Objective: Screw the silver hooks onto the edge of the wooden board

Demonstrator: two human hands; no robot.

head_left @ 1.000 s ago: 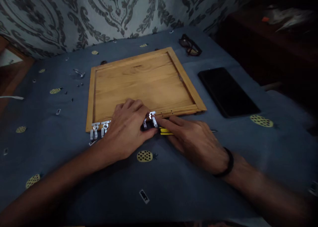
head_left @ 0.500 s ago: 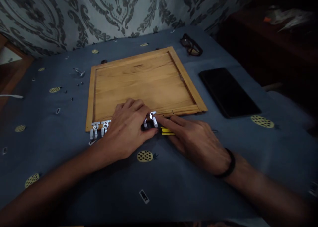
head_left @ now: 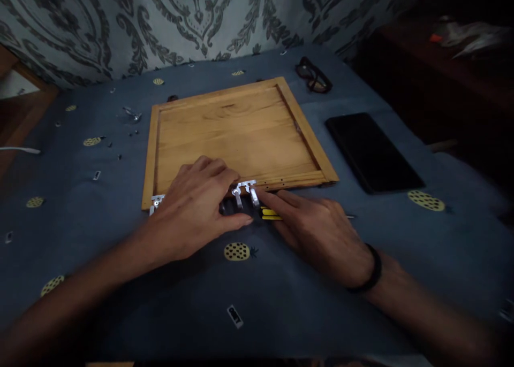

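Two metal hooks [head_left: 244, 185], centre frame, between left hand [head_left: 195, 206] and right hand [head_left: 321, 230], at lower edge of wooden board [head_left: 233, 137]. Right grips yellow screwdriver [head_left: 271, 213]; left thumb spread, can't tell its hold.

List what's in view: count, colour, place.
wooden panel: one, brown, centre
metal hooks: at least three, silver, panel's near edge
tool: one, yellow visible, before panel
loose metal: count unclear, silver, left
small bits: about four, dark, left
dark pieces: two, panel's far edge
cable: one, white, left edge
eyeglasses: one pair, dark, far right
flat device: one, black, right of panel
cloth: one, blue, under panel
patterned backdrop: one, grey, behind cloth
pale bundle: one, upper right
wristband: one, black, right wrist
left hand: one, over hooks
right hand: one, on tool
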